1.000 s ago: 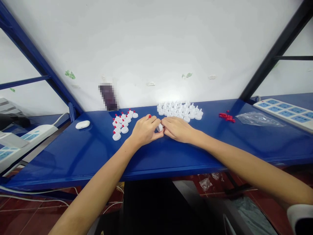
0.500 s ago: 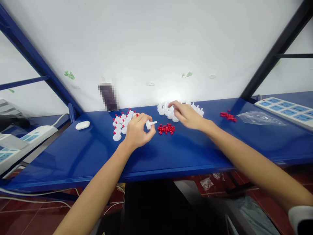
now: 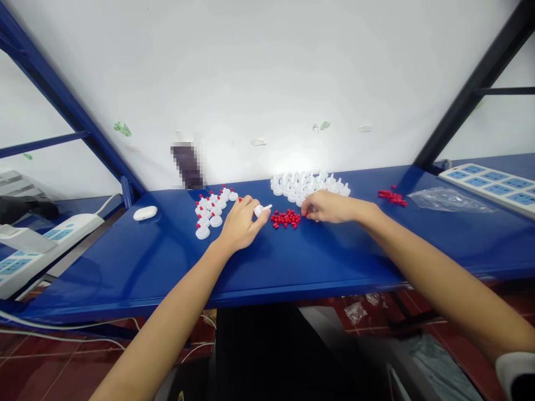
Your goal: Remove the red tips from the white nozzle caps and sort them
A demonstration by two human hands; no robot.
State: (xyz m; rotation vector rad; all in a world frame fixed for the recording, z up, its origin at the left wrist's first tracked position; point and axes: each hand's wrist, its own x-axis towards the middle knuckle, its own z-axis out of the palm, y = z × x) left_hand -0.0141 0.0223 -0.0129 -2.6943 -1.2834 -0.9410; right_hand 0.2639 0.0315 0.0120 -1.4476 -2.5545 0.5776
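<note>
My left hand (image 3: 241, 224) is closed around a white nozzle cap (image 3: 259, 210), its thin spout pointing right. To its left stand several white nozzle caps with red tips (image 3: 215, 209). At the right edge of a pile of small red tip caps (image 3: 286, 219), my right hand (image 3: 324, 206) pinches a red tip cap (image 3: 308, 214), partly hidden by the fingers. Behind that hand, white nozzle caps without red tips (image 3: 292, 186) stand in a cluster, spouts up.
A white earbud case (image 3: 145, 213) lies on the blue table (image 3: 175, 273) at left. Farther right are another red pile (image 3: 393, 197), a clear plastic bag (image 3: 449, 200) and a power strip (image 3: 495, 184). A second power strip (image 3: 54, 239) is at far left. A wall rises behind.
My right hand has come down from above the white nozzle caps to the edge of the red pile and closed on a red tip cap. My left hand still holds its nozzle cap, slightly turned.
</note>
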